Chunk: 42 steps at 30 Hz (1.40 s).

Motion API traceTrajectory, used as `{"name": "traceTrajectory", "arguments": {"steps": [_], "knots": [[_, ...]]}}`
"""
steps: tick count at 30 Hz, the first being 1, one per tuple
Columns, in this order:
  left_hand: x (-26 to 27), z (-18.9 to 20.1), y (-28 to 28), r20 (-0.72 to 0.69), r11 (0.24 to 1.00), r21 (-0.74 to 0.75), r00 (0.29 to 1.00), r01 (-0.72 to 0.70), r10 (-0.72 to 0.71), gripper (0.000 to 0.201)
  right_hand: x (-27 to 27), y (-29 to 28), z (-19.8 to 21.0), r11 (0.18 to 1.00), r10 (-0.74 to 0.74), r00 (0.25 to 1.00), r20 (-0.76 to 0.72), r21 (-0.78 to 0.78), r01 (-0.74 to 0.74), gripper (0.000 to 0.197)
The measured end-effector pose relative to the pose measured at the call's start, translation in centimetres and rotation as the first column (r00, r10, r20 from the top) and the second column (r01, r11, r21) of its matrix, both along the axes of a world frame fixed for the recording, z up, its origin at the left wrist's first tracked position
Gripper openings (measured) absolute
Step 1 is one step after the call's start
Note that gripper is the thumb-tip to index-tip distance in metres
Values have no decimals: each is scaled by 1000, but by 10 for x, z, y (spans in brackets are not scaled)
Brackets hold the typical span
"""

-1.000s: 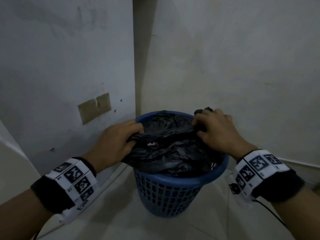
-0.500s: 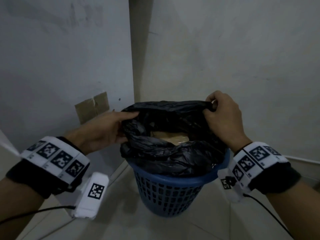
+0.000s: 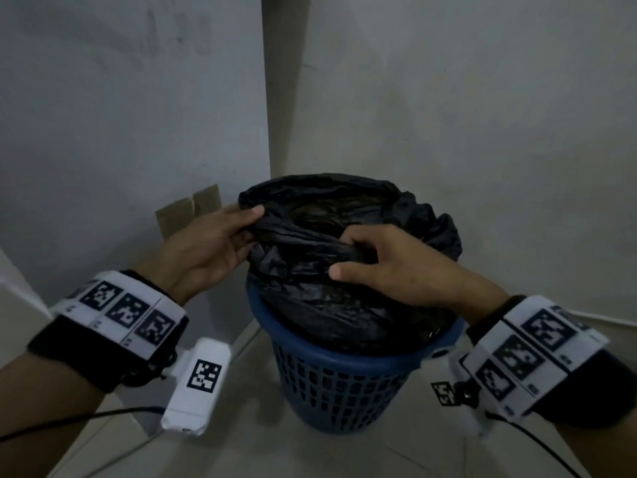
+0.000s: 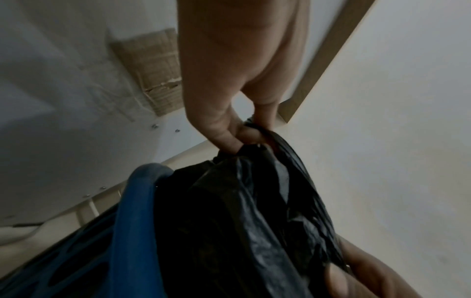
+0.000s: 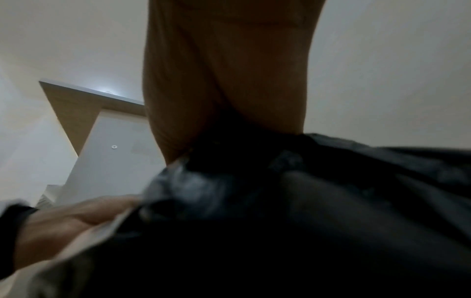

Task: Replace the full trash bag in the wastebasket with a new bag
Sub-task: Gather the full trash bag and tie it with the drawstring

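Down in the corner of the room, on the pale tiled floor: a blue wastebasket [image 3: 339, 384] with perforated walls, standing upright, close to the two walls.

Inside it and bulging well above the rim, the full black trash bag [image 3: 331, 298], its top gathered up and crumpled, mouth partly drawn together.

Left hand [image 3: 206, 250] at the bag's left upper edge, thumb over the top and fingers below, pinching a fold of black plastic. From the left wrist view, confirmed: fingertips [image 4: 229, 139] clamped tight on the bunched edge, blue rim just beside and below.

Right hand [image 3: 396, 267] across the middle of the bag's top, fingers curled into the plastic, clutching a gathered ridge, thumb out toward the near side. From the right wrist view, mostly dark, blurred plastic under the palm; grip itself hidden there.

Bag's lower part out of sight inside the basket; cannot tell whether lifted clear of the bottom.

On the left wall behind the left hand, a taped cardboard patch [image 3: 189, 210].
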<state>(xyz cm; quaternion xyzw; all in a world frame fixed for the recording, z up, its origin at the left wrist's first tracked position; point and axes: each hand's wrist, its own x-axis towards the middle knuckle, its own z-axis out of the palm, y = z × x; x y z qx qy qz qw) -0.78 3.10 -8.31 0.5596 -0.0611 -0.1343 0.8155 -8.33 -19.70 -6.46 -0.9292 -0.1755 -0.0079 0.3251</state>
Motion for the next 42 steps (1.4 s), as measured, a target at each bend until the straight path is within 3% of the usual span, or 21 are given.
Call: {"name": "traceTrajectory", "arguments": {"steps": [4, 6, 8, 12, 16, 19, 21, 23, 25, 27, 29, 31, 33, 36, 40, 42], "knots": [[2, -7, 4, -23, 987, 73, 989, -145, 147, 34, 4, -12, -4, 978, -95, 993, -71, 181, 107, 20], [3, -7, 1, -68, 981, 76, 980, -181, 186, 22, 4, -12, -5, 954, -119, 988, -100, 263, 141, 24], [1, -4, -3, -114, 977, 95, 973, -190, 200, 10, 4, -12, -5, 928, -149, 982, -116, 328, 179, 31], [-5, 4, -8, -135, 982, 124, 978, -143, 159, 15, 6, -18, -5, 884, -201, 971, -131, 404, 237, 40], [-14, 12, -14, -68, 997, 58, 997, -40, 44, 15, 7, -20, -8, 899, -254, 955, -151, 327, 291, 40], [-20, 16, -18, 27, 999, 24, 999, 43, -43, 36, 6, -19, -6, 932, -266, 954, -139, 215, 291, 37], [-24, 17, -22, 83, 997, 64, 996, 36, -41, 48, 4, -14, -2, 950, -256, 966, -48, 175, 260, 24], [-28, 16, -26, 139, 994, 97, 988, 51, -65, 48, 1, -4, 4, 955, -203, 978, 43, 230, 188, 15], [-33, 14, -30, 190, 985, 136, 973, 104, -129, 46, -3, 6, 9, 964, -125, 992, 17, 239, 117, 28], [-38, 15, -34, 209, 977, 146, 961, 155, -184, 49, -5, 17, 9, 987, -66, 998, 5, 144, 64, 33], [-40, 18, -37, 188, 987, 100, 972, 123, -140, 55, -1, 23, 7, 993, -86, 993, 82, 85, 79, 26], [-38, 18, -38, 161, 997, 73, 987, 6, -18, 66, 5, 23, 4, 976, -177, 977, 115, 146, 160, 27], [-37, 17, -38, 170, 990, 125, 984, -67, 45, 65, 10, 20, 0, 940, -268, 960, 84, 239, 242, 27], [-38, 13, -36, 170, 957, 282, 985, -71, 23, 44, 15, 14, -6, 884, -369, 929, -6, 306, 353, 23], [-40, 11, -31, 82, 865, 498, 990, 58, -113, 49, 12, 11, -12, 877, -439, 899, 4, 218, 427, 21], [-45, 14, -34, 43, 780, 608, 974, 151, -222, 36, 10, 12, -14, 883, -452, 890, 63, 173, 436, 21]]}}
